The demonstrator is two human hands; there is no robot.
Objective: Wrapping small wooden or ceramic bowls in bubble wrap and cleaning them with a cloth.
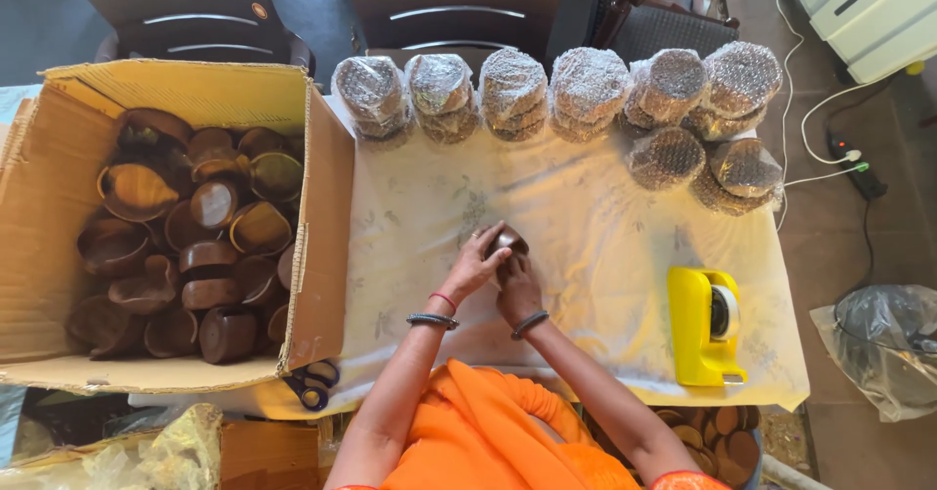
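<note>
Nearest to me are the orange sleeves of the person, and both forearms reach forward over the worktop (586,353), which is covered with a pale flowered sheet. The left hand (475,264) and the right hand (518,290) meet in the middle of the sheet. Between them is a small dark brown bowl (508,243); the fingers of both hands are curled around it and hold it just above the cloth, as far as I can see from here. To the right lies a yellow tape dispenser (705,326). At the left edge a pair of blue scissors (310,385) sticks out under a big cardboard box (322,217), full of similar brown bowls. Along the far edge stand stacks of bowls in bubble wrap (586,90).
</note>
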